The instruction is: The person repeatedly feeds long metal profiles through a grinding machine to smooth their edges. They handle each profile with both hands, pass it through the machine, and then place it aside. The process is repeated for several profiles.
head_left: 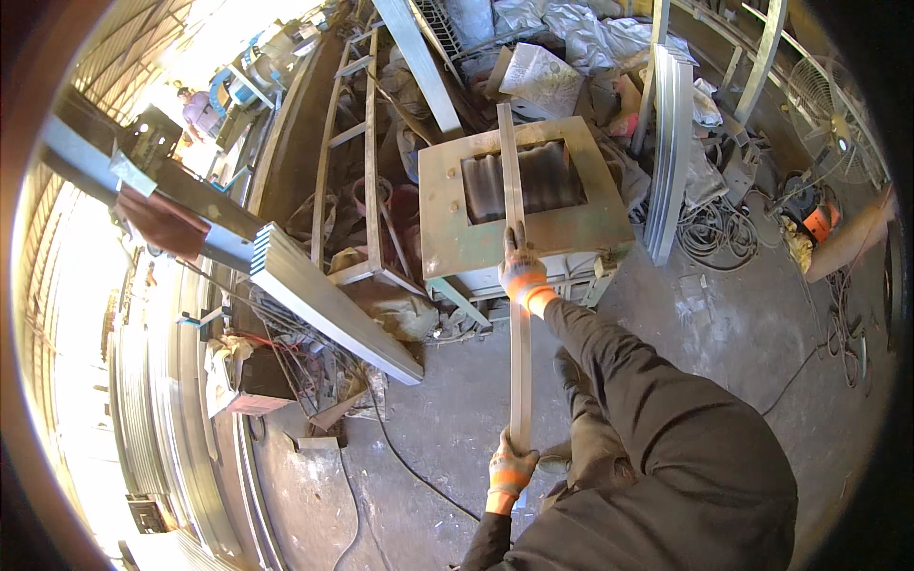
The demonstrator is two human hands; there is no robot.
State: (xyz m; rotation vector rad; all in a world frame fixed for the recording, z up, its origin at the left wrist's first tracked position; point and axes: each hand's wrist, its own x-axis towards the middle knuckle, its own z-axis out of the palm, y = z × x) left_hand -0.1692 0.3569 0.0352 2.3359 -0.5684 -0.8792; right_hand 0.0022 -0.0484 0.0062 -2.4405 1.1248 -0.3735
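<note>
A long, narrow metal bar runs away from me, its far end lying over the top of a green metal machine. That machine has a square opening with dark ribbed rollers inside, and the bar crosses over it. My left hand, in a grey and orange work glove, is closed around the bar's near end. Farther along, just in front of the machine, my right hand in a matching glove grips the bar with its fingers lying along it.
A stack of metal profiles leans at the left and another upright bundle stands right of the machine. Cables trail across the floor. A fan stands at far right; a person is far off at upper left.
</note>
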